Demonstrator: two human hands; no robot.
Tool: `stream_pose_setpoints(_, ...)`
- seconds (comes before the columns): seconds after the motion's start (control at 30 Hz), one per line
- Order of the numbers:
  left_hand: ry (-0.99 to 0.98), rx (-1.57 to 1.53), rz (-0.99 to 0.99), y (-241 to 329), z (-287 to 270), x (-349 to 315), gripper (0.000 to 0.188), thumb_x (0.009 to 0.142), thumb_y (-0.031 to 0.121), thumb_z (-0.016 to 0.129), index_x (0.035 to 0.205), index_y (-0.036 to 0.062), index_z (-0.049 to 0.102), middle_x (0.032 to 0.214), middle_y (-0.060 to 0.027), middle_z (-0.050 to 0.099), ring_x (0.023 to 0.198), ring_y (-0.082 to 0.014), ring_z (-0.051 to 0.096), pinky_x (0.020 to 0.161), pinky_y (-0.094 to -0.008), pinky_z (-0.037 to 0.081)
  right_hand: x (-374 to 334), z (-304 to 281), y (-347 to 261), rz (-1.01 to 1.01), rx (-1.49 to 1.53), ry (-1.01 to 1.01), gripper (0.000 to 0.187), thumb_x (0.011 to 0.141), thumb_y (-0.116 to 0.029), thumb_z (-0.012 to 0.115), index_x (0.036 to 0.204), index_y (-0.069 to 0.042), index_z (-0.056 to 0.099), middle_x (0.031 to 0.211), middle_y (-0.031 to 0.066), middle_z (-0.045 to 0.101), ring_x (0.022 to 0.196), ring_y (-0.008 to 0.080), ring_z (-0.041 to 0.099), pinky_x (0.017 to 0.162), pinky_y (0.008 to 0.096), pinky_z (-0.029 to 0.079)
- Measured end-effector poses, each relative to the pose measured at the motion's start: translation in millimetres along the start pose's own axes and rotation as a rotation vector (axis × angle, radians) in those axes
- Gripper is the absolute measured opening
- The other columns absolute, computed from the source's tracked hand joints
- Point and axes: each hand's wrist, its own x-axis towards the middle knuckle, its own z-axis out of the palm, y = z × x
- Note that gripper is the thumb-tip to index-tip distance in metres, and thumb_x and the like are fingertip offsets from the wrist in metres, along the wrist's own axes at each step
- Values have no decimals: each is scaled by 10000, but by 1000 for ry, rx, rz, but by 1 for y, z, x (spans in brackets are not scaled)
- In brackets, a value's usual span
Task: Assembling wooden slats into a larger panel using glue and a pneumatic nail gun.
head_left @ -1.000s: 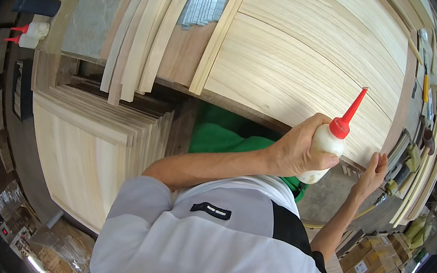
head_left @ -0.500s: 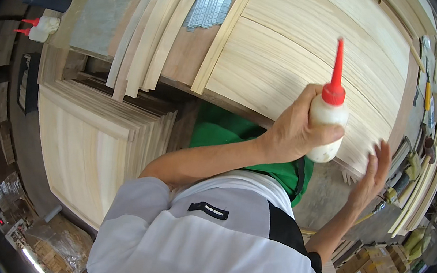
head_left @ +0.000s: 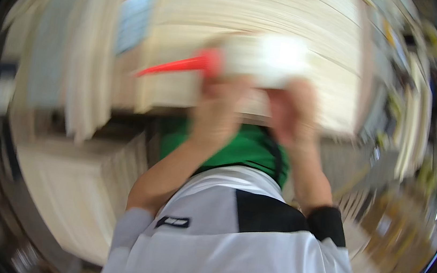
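Observation:
A white squeeze bottle [head_left: 267, 61] with a long red nozzle [head_left: 178, 68] lies sideways in the air above the pale wooden panel [head_left: 276, 11], its tip pointing left. My left hand [head_left: 219, 104] is closed on it near the red cap. Against the underside of the bottle, close to its base, is my right hand [head_left: 294, 110]. Motion smears the right fingers, so their grip on the bottle cannot be made out. The bottle hides part of the panel.
Wooden strips [head_left: 90, 57] lie left of the panel, beside a blurred stack of bluish pieces [head_left: 134, 19]. A stack of wooden boards [head_left: 73, 184] stands low on the left. Another red-and-white bottle [head_left: 2, 95] is at far left, and cardboard boxes [head_left: 389, 226] are at lower right.
The bottle has swung from upright to sideways and moved left in my view. My right hand has come in from the right to the bottle. The whole view has shifted.

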Motion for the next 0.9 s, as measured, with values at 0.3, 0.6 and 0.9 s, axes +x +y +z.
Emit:
stream_pose_setpoints(0.3, -192, -202, -246, 5, -15, 16, 555, 977, 412, 478, 1385, 42, 411, 1374, -101, 489, 1294, -256, 443, 1120, -419, 301, 17, 32, 4, 26, 248, -87, 644, 792, -150, 758, 1284, 37, 386, 1096, 136, 578, 989, 205, 617, 840, 316, 542)
stream_pose_setpoints(0.6, -751, 1048, 206, 12, -13, -10, 388, 802, 146, 708, 1161, 26, 623, 1306, -137, 558, 1303, -319, 446, 1070, -445, 363, 44, 3, -33, -142, 10, -160, 382, 868, -236, 683, 1126, 22, 571, 1063, 151, 647, 984, 277, 660, 777, 451, 598)
stream_pose_setpoints(0.9, -692, 976, 250, -3, -7, -5, 450, 748, 142, 726, 1164, 34, 595, 1308, -100, 527, 1303, -300, 413, 1061, -448, 349, 70, 4, -51, -92, -254, -163, 631, 911, -307, 616, 1408, -12, 363, 1406, 196, 447, 1307, 360, 433, 1096, 592, 312)
